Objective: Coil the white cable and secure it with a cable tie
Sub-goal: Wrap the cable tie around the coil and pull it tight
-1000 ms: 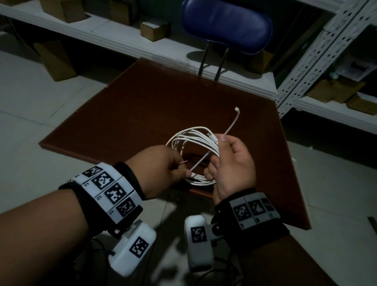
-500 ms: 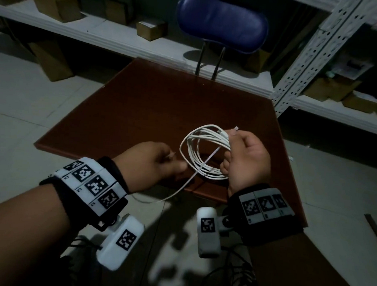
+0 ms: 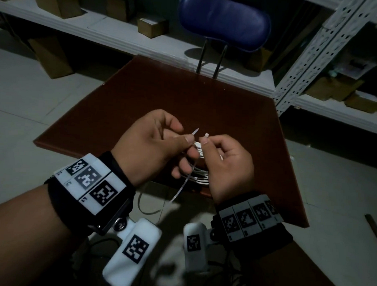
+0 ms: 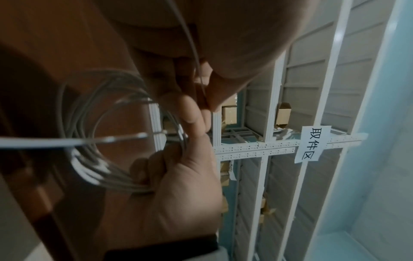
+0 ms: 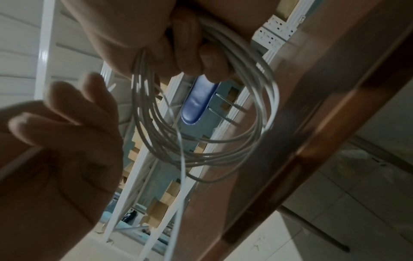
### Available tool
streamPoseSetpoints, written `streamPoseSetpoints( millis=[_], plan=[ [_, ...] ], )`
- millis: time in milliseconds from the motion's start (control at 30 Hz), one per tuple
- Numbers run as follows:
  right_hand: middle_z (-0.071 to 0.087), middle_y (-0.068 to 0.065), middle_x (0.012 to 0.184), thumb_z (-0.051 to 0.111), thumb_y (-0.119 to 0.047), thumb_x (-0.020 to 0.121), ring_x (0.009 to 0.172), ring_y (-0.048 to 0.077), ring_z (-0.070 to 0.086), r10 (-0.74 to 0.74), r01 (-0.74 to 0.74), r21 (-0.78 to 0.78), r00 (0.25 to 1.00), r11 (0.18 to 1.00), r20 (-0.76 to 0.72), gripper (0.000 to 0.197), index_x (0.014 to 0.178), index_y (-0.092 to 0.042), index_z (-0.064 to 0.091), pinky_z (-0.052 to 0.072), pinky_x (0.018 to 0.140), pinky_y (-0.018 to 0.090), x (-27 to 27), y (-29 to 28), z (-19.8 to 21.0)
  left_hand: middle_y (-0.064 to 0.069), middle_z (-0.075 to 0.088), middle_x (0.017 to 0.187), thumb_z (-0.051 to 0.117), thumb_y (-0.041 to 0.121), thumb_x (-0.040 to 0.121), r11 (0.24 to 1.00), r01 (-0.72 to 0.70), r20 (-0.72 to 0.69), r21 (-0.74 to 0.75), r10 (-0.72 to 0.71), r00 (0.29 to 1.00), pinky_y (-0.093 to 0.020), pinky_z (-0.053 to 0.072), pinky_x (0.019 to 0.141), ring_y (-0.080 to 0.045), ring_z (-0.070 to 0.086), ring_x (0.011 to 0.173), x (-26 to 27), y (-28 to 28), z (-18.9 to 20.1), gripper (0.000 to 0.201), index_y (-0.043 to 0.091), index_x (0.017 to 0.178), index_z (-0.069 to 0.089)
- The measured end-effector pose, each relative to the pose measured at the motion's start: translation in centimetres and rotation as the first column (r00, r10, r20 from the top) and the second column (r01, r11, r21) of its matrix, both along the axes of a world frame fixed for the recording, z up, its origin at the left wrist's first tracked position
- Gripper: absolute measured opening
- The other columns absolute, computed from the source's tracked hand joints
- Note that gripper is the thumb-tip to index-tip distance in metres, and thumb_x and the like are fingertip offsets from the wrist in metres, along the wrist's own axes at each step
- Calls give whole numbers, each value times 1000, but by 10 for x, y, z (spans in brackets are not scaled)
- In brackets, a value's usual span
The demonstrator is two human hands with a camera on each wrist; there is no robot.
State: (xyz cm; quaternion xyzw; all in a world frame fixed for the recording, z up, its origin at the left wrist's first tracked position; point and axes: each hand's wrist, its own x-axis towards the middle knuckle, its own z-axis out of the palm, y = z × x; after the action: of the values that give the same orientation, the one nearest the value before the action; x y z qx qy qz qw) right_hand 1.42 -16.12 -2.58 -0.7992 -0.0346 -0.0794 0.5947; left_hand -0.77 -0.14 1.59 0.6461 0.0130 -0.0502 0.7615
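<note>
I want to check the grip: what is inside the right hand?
The right hand curls round the coil; several white loops hang below its fingers. Thumb and forefinger pinch the tie's head. The gripped coil section is hidden.

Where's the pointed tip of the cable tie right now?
In the head view, the cable tie's tip pokes up from the left hand, just left of the tie's head in the right hand.

From the head view the white cable coil is mostly hidden behind the right hand, only a few strands showing below its fingers. The cable tie vanishes behind the left hand's thumb. Its strap is blurred in the wrist views.
</note>
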Motion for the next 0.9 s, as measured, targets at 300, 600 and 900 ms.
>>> streamPoseSetpoints(
  millis=[300,600,900],
  plan=[
    [72,-3,75,66,-27,95,69,17,71,15,-14,-33,1000,999,15,13,85,-25,74,60,59,45,-5,5,2,-22,68,70,60,4,91,992,119,-12,-28,-120,993,-28,42,45,-28,57,49,2,1,-6,24,13,92,37],
    [72,-3,78,67,-23,95,67,8,69,27,-27,-11,999,1000,31,12,87,-19,75,53,54,21,-6,5,2,-20,66,67,58,4,91,994,103,-18,-41,-104,994,-27,41,41,-28,55,46,3,1,-6,24,13,92,37],
    [72,-11,81,67,-27,94,69,7,69,12,-10,-35,999,999,36,12,85,-24,75,57,56,29,-5,5,1,-20,67,67,56,1,94,995,88,-2,-37,-88,996,-27,43,39,-27,57,44,3,1,-6,21,13,93,38]
  ],
)
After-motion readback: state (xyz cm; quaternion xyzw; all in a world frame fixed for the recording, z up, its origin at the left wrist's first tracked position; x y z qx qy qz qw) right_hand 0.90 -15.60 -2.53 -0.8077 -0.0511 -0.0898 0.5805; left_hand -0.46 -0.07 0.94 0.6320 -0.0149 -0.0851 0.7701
